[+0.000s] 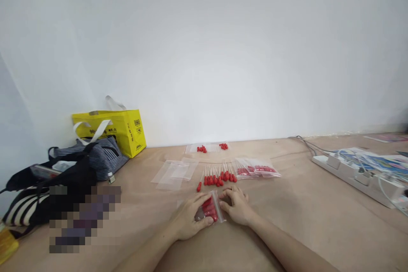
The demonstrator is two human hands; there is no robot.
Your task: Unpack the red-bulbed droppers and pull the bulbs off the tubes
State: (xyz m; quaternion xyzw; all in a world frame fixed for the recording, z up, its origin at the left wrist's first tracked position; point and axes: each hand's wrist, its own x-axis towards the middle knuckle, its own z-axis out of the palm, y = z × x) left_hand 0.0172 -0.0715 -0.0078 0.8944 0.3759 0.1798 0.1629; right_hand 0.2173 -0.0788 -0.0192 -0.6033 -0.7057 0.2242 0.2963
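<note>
A clear zip-lock bag point(209, 209) with several red-bulbed droppers inside lies on the table close to me. My left hand point(190, 217) grips its left part, thumb below and fingers over the top. At the bag's zip edge on the right, the curled fingers of my right hand point(236, 205) pinch the strip. Just beyond my hands, a row of loose droppers point(219, 178) with red bulbs and thin clear stems points away from me. Filled bags point(259, 169) overlap to the right of that row, and flat clear bags point(174, 174) are spread to its left.
Another clear bag point(210, 149) with red-tipped droppers on it lies near the wall. At the left stand a yellow tote bag point(135, 136), a striped pouch point(108, 157) and a black bag point(73, 178). A white power strip point(357, 180) with cables and printed sheets occupies the right.
</note>
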